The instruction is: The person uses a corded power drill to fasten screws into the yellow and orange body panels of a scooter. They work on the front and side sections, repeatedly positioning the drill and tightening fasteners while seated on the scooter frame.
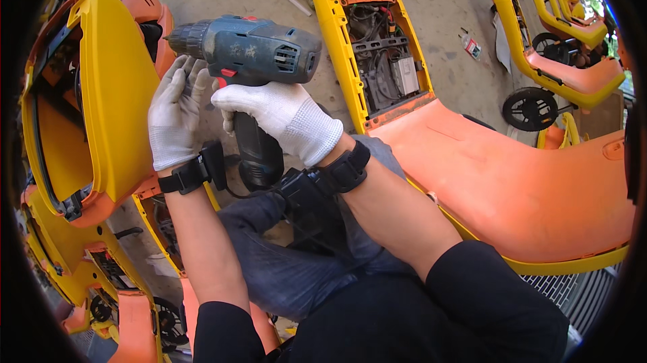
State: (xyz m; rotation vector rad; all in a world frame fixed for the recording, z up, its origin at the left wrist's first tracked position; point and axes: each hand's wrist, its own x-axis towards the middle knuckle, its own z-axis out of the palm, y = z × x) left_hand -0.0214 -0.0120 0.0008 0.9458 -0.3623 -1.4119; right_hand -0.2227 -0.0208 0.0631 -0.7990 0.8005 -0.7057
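My right hand wears a white knit glove and is wrapped round the handle of a dark blue cordless drill. The drill lies level, its black chuck and short bit pointing left. Just under the chuck is my left hand, gloved the same way. Its fingers stretch upward, a little bent, and nothing shows in them; whether the fingertips touch the chuck I cannot tell. Beyond that hand, on the left, stands a yellow shell with a hollow dark inside.
To my right lies a yellow and orange scooter body, its open bay full of wiring. More scooter bodies stand at the far right and lower left. A black wheel and a small packet are on the concrete floor.
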